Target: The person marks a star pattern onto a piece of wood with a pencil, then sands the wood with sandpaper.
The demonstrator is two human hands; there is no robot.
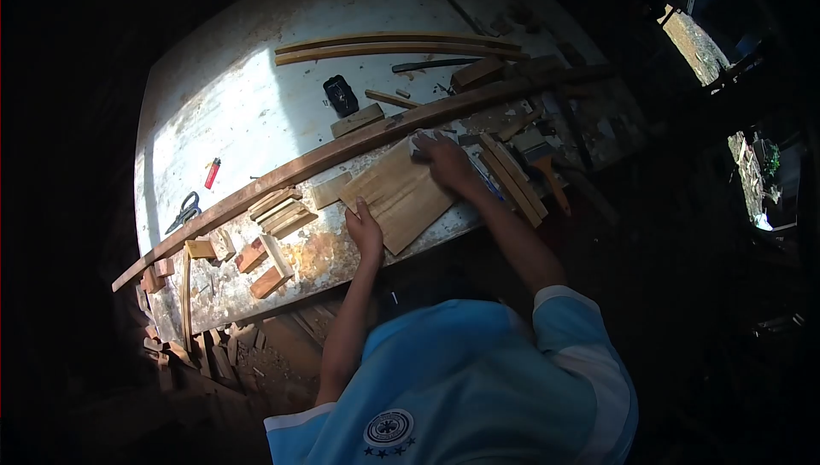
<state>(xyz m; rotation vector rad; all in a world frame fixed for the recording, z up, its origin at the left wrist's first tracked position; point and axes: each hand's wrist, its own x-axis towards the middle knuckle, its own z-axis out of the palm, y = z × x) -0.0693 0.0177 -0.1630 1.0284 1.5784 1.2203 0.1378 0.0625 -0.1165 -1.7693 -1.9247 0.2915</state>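
Observation:
A flat, pale wooden board (397,192) lies at an angle on the workbench close to my body. My left hand (366,233) grips its left edge, thumb on the top face and the other fingers mostly hidden. At the board's far corner, my right hand (444,162) is closed with bent fingers pressed down. Something small and greyish shows by those fingertips, too dark to name. A small wood block (330,190) lies against the board's left side.
A long wooden strip (282,176) crosses the workbench (231,98). Beyond it are a black case (340,96), a red lighter (213,173), scissors (185,211) and two thin strips (397,45). Wood offcuts (282,213) lie left; a paintbrush (547,166) lies right.

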